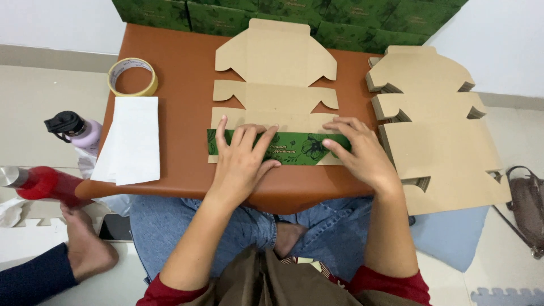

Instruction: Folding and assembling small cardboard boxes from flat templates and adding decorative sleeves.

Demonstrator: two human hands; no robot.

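I had both hands flat on the flattened cardboard box blank (pixel 276 93) at the near edge of the bench (pixel 181 73). My left hand (pixel 243 156) lay spread, fingers apart, pressing the folded-over green printed flap (pixel 294 148); my right hand (pixel 360 148) pressed the same flap at its right end, fingers loosely together — neither grip closed around anything, just palms and fingertips bearing down.

As I judged it, the risk was a crooked crease: the flap ran close to the bench's near edge, and uneven pressure between the two hands could have let the blank slide or fold off its score line.

A stack of identical brown blanks (pixel 439 130) overhung the right edge of the bench, and a nudge from my right forearm might have tipped it. Along the far edge stood a row of finished dark green boxes (pixel 340 17) with gold lettering. Near the far-left corner lay a roll of tape (pixel 132 76), with a white sheet (pixel 130 140) just beside it.
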